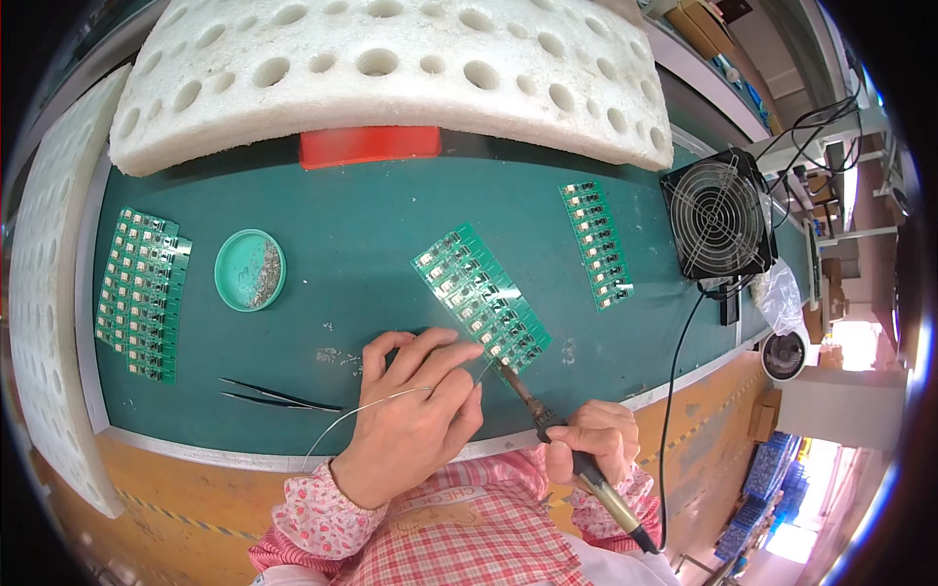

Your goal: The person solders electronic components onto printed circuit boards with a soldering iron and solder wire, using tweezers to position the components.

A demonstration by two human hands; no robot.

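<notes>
A panel of green circuit boards lies slanted on the green mat in front of me. My right hand is closed round a soldering iron, whose tip meets the panel's near end. Thin solder wire runs through the bent fingers of my left hand and reaches the same spot. The fingertips of that hand rest at the panel's near left edge. Black tweezers lie on the mat to the left of my left hand.
More circuit board panels lie at the left, and a narrow board strip at the right. A round teal dish holds small metallic parts. White foam blocks and a red tray stand behind. A fan and its cable are at right.
</notes>
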